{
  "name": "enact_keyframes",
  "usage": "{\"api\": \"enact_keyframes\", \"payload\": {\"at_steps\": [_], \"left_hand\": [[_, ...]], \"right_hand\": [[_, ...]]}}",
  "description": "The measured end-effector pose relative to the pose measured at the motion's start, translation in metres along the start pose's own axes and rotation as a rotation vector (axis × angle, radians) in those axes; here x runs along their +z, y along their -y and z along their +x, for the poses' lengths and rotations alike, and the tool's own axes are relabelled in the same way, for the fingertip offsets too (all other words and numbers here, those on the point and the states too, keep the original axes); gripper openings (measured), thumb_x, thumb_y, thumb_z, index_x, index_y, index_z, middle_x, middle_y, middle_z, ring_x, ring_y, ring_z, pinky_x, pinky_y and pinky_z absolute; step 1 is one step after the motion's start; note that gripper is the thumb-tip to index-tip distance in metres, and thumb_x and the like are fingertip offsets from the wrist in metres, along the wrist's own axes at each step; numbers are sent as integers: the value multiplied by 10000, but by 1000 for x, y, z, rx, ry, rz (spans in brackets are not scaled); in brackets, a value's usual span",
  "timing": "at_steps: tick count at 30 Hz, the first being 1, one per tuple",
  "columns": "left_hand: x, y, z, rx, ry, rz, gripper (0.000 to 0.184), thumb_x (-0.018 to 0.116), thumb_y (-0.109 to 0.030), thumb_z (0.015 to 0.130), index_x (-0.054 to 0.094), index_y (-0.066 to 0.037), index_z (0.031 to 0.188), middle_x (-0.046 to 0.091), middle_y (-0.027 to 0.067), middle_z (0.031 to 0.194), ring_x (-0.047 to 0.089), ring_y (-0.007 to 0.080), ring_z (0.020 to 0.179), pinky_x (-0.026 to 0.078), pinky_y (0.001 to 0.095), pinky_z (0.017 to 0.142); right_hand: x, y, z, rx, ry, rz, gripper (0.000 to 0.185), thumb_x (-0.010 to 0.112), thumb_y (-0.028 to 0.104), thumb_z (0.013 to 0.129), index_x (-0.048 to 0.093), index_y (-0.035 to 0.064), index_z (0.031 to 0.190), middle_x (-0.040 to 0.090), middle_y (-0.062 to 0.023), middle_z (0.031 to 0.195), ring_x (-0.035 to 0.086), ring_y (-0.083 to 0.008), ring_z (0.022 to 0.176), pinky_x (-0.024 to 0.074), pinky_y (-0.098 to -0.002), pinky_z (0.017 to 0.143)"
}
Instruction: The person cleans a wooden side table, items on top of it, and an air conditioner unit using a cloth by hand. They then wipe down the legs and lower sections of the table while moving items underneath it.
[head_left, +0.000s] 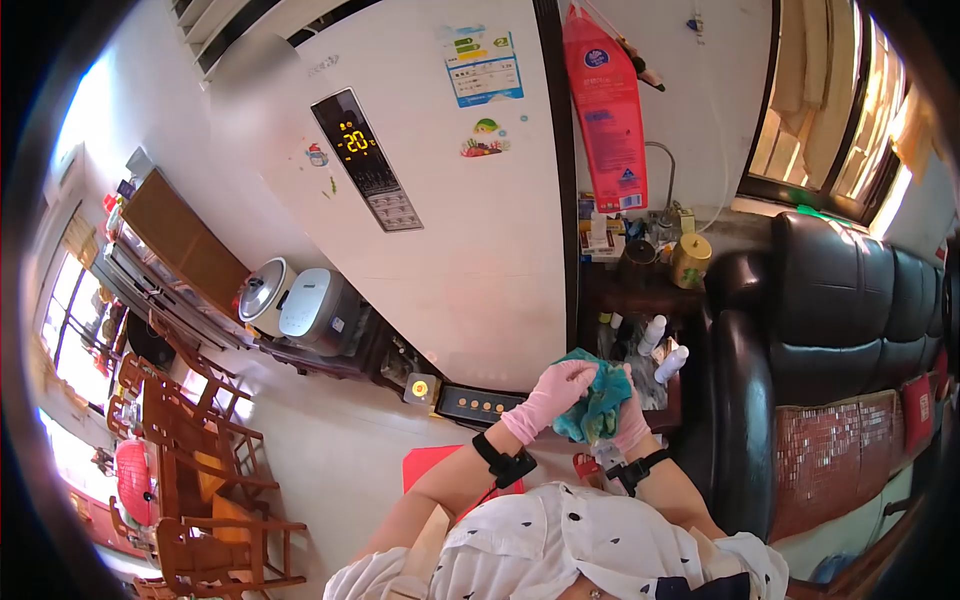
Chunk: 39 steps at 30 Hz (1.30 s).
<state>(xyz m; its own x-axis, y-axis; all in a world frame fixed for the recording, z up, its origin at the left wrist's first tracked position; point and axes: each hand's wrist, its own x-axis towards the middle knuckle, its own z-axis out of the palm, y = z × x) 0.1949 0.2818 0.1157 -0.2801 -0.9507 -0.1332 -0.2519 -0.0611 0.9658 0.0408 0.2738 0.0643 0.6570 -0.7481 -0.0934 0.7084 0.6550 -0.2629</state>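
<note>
Here, cloth (594,405): it is held crumpled in the air, before the lower right corner of the fridge (450,180).
Left hand (562,392): it is gloved in pink; its fingers are brought together and clamped on the upper left part of the cloth.
Right hand (632,420): it is also gloved; the right side of the cloth is gripped, but the fingertips are partly hidden.
Clear object (606,455): it is seen just below the cloth, near the right wrist; its kind cannot be told.
White bottles (652,335): they are stood beyond the hands, near the sofa (740,400).
Pink bag (606,120): it is hung beside the right edge of the fridge.
</note>
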Motion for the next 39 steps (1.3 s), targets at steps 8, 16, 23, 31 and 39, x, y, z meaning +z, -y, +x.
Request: {"api": "enact_keyframes", "payload": {"at_steps": [8, 16, 23, 31, 39], "left_hand": [[8, 0, -5, -76, 257, 24, 464, 575, -274, 935, 511, 18, 1290, 601, 152, 1192, 551, 215, 1130, 424, 319, 985], [-124, 66, -80, -161, -710, 27, 259, 584, -184, 904, 669, 16, 1044, 677, 57, 855, 606, 115, 842, 488, 269, 766], [-167, 56, -124, 46, -1050, -197, 230, 606, -128, 914, 645, 7, 1097, 642, 11, 896, 542, 44, 779, 439, 189, 673], [-165, 35, -118, 213, -1206, 281, 281, 618, -65, 882, 625, -20, 1159, 491, 91, 1220, 518, 130, 973, 442, 248, 810], [-164, 37, -127, -11, -1389, 750, 851, 659, -335, 869, 173, 13, 1475, 127, 240, 1532, 93, 342, 1431, 122, 456, 1156]], "right_hand": [[-45, 14, -5, 103, -339, -260, 520, 426, 523, 949, 582, 81, 1176, 660, -80, 1059, 641, -253, 939, 519, -391, 857], [-40, 82, -81, 93, -511, -348, 380, 385, 377, 988, 595, 79, 1097, 679, -124, 963, 664, -336, 802, 557, -446, 689], [-65, 83, -73, 67, -340, -137, 403, 412, 398, 972, 599, 58, 1085, 676, -121, 950, 660, -339, 789, 554, -470, 685], [-16, 76, -73, 73, -305, -281, 434, 463, 394, 952, 580, 65, 1209, 675, -134, 981, 671, -332, 828, 558, -435, 704], [-33, 76, -103, -5, -624, -186, 329, 517, 323, 939, 629, 49, 1082, 686, -97, 980, 670, -281, 856, 554, -452, 748]]}}
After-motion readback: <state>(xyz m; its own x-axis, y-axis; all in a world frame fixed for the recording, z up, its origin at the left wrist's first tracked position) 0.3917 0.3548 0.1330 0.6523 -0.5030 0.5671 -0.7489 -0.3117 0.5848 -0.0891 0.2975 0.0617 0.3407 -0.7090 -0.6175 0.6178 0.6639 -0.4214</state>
